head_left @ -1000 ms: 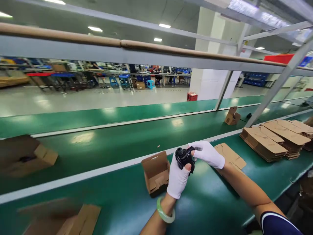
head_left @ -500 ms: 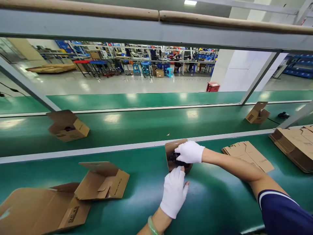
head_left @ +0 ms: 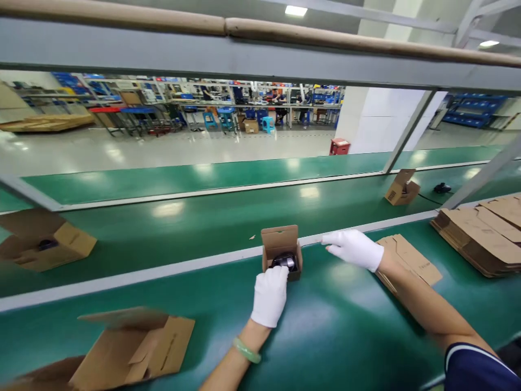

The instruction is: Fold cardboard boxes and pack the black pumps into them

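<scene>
A small open cardboard box [head_left: 280, 237] stands at the edge of the green belt with its lid flap raised. Inside it lies a black device with a shiny silver part [head_left: 288, 263]; its exact kind I cannot make out. My left hand [head_left: 269, 297], in a white glove, has its fingers curled over the near wall of this box. To the right of the box, my right hand [head_left: 353, 249], also gloved in white, is in the air with fingers stretched out and nothing in them.
Open cardboard boxes [head_left: 173, 347] stand at the lower left. Flattened cartons [head_left: 415, 260] and a taller carton stack [head_left: 480, 233] lie at right. On the far belt are a left box [head_left: 75, 241], a right box [head_left: 401, 187] and a black corded object [head_left: 442, 188]. A frame post [head_left: 409, 130] rises behind.
My right hand has come out of the box and moved right, its fingers straightening. My left hand has closed on the near wall. The view has swung right.
</scene>
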Demonstrator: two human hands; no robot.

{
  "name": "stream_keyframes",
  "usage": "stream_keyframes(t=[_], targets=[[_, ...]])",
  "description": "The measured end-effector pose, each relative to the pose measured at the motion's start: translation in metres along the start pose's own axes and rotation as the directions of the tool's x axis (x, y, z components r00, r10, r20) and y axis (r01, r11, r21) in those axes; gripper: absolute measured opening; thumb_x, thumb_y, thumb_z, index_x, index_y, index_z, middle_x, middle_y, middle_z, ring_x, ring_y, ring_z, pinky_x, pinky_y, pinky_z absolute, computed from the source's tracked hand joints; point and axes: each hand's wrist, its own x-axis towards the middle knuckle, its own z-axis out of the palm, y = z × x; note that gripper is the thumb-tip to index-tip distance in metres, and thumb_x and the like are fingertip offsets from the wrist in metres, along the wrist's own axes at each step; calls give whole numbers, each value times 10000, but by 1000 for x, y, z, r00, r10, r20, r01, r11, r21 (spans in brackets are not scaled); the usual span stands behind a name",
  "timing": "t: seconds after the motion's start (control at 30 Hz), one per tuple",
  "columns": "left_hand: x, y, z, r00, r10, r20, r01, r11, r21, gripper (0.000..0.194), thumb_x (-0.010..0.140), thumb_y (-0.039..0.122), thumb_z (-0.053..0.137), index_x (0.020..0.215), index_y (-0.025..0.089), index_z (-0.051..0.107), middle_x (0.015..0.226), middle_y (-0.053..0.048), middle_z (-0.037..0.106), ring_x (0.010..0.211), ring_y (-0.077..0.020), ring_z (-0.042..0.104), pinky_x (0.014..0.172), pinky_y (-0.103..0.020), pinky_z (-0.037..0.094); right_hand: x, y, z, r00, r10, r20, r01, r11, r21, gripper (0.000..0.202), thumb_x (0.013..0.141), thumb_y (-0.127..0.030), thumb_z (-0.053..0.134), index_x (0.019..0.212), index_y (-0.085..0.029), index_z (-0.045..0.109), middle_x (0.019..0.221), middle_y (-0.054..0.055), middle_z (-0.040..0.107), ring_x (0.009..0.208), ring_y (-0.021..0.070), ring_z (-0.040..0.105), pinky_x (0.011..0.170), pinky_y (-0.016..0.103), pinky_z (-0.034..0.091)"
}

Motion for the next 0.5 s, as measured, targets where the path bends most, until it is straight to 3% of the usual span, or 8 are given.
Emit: stream_keyframes(t=[0.07,0.13,0.3,0.4,0.5], targets=[[24,-14,7,1000,18,-14,-19,999,-38,183,883,58,451,889,139,615,761,-59,535,713,-222,480,588,-311,272,-18,44,5,957,288,35,-288,958,-2,270,977,-336,442,1174,-291,622,1088,21,641,969,214,604,808,274,436],[50,-30,12,999,31,-40,-35,994,-100,186,905,74,428,880,121,606,767,-57,525,722,-205,470,598,-291,276,-37,87,12,853,515,82,-515,857,-23,267,973,-341,448,1130,-260,649,1072,49,644,963,236,605,814,309,448],[116,-56,23,991,-3,-136,-46,936,-350,100,891,130,482,908,120,580,830,-30,519,732,-165,459,675,-274,353,-77,168,32,556,812,179,-821,570,-37,290,970,-384,559,1083,-125,625,1055,103,610,946,236,595,843,406,494],[140,-39,11,968,-101,-228,-35,851,-524,110,828,222,598,881,125,591,924,-72,563,856,-237,506,769,-344,396,-90,193,45,446,874,193,-892,453,8,313,976,-391,576,1140,-125,583,1111,92,573,959,220,582,849,409,511],[136,7,-36,957,-134,-258,-90,706,-703,203,877,346,588,912,146,580,988,-99,598,930,-262,560,814,-360,453,-93,209,60,416,886,205,-908,414,55,308,981,-389,569,1151,-133,580,1122,90,570,957,216,584,845,400,516]])
